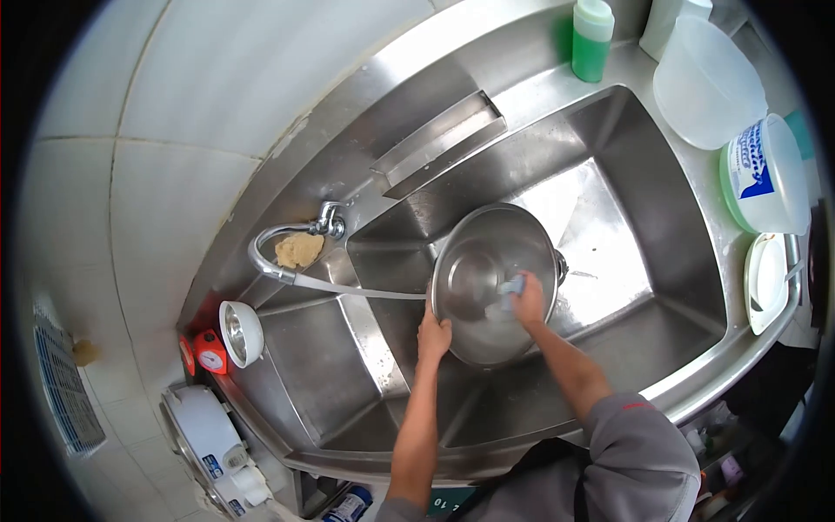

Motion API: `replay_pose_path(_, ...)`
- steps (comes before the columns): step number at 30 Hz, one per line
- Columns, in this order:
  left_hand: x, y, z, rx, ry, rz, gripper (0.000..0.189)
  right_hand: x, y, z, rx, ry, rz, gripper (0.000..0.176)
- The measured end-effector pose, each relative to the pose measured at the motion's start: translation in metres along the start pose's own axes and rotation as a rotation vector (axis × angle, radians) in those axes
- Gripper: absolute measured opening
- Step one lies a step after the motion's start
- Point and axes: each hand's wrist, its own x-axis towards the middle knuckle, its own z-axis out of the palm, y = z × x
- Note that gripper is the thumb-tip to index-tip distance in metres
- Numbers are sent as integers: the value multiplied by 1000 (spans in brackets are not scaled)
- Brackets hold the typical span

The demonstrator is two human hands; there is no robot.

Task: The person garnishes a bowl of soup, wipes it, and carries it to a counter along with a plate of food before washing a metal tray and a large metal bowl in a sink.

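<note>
A large round stainless steel pot [474, 248] sits tilted in the right-hand sink basin, its dark side handle [562, 268] facing right. My left hand [433, 335] is closed on the pot's near-left rim, thumb on the edge. Inside the pot, my right hand [528, 303] grips a bluish-grey sponge [513, 285] against the inner wall; its details are blurred. From the curved chrome faucet [270, 248], a pale hose [361, 291] runs right to the pot's rim by my left hand. Its far end is hidden.
A tan sponge-like lump [299, 250] lies beside the faucet. A metal trough [444, 143] is on the back ledge. Green soap bottle [591, 43], clear tub [706, 83], labelled bucket [765, 174] and white dish [765, 283] line the right. Left are a white-sided bowl [242, 333] and red scale [209, 352].
</note>
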Motion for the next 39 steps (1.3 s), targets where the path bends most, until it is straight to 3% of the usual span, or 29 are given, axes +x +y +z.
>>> replay_pose_path(1, 10, -12, 3, -88, -38, -48, 66, 5, -20, 12, 135, -33, -93, 48)
replay_pose_path(3, 21, -23, 7, -182, -14, -51, 63, 21, -65, 27, 305, -314, 41, 51)
replay_pose_path(6, 36, -43, 16, -351, 21, -14, 54, 27, -110, 47, 545, -333, -40, 53)
replay_pose_path(8, 40, -44, 14, -419, 27, -72, 51, 26, -126, 54, 746, -595, 279, 56)
replay_pose_path(9, 41, -44, 16, -428, 34, -63, 51, 21, -133, 57, 729, -643, 277, 55)
replay_pose_path(11, 29, -26, 12, -499, 87, -239, 45, 9, -123, 104, 622, -600, 307, 54)
replay_pose_path(12, 29, -26, 12, -502, 89, -235, 45, 6, -120, 120, 521, -551, 351, 53)
replay_pose_path(16, 33, -40, 20, -701, 12, -321, 30, -1, -141, 94, 366, -541, 186, 47)
replay_pose_path(19, 46, -49, 14, -899, -41, -367, 24, 16, -132, 81, 977, -579, 628, 36)
replay_pose_path(20, 52, -48, 14, -1012, -81, -380, 23, 18, -135, 76, 972, -571, 621, 36)
replay_pose_path(22, 68, -45, 16, -1007, -121, -410, 25, 22, -141, 68, 852, -512, 546, 36)
replay_pose_path(25, 79, -29, 13, -978, -157, -284, 39, 14, -142, 62, 609, -450, 420, 25)
replay_pose_path(26, 66, -6, 1, -882, -157, -279, 44, 7, -145, 56, 442, -401, 362, 23)
replay_pose_path(29, 73, 8, 4, -518, -62, -277, 35, -7, -145, 35, 129, -410, 291, 37)
replay_pose_path(30, 76, 11, 5, -517, -77, -264, 35, -13, -148, 31, 44, -342, 361, 37)
replay_pose_path(32, 89, 7, 13, 38, 77, -17, 32, -12, -136, 27, -74, -396, 213, 38)
replay_pose_path(33, 86, 10, 16, 36, 63, 7, 32, -12, -132, 19, -79, -369, 216, 38)
replay_pose_path(36, 56, 39, 5, -11, 23, 51, 31, -12, -158, -33, -225, -353, 181, 35)
replay_pose_path(38, 47, 43, 1, 129, 117, 149, 31, 3, -172, -83, -352, -384, 136, 31)
replay_pose_path(39, 42, 46, -2, 177, 149, 152, 31, 13, -181, -115, -349, -347, 13, 27)
